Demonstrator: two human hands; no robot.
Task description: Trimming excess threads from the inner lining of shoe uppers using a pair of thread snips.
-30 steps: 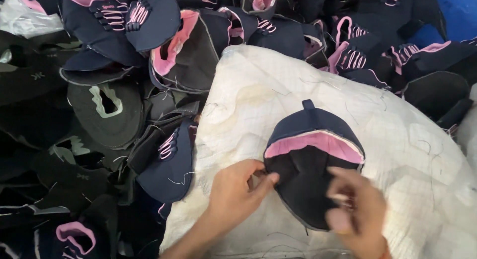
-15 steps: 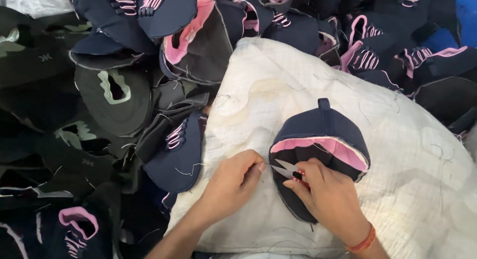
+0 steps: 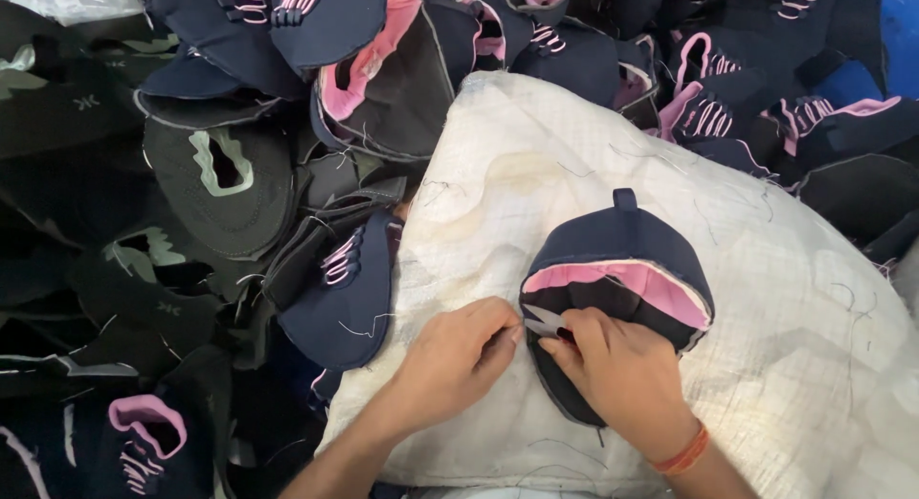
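Note:
A navy shoe upper [image 3: 622,245] with a pink lining lies on a white woven sack [image 3: 536,174]. My left hand [image 3: 455,360] pinches the upper's left edge with its fingertips. My right hand [image 3: 617,370] rests on the dark lower part of the upper and holds small metal thread snips [image 3: 544,319], blades pointing left toward the left hand's fingers. An orange band is on the right wrist.
Heaps of navy-and-pink shoe uppers [image 3: 354,279] and black uppers [image 3: 220,188] surround the sack on the left and along the top. A blue object [image 3: 900,30] shows at the top right corner. Loose threads lie on the sack.
My right hand has moved up onto the upper and brought the snips to its left edge. My left hand has closed on that edge. The view has shifted slightly.

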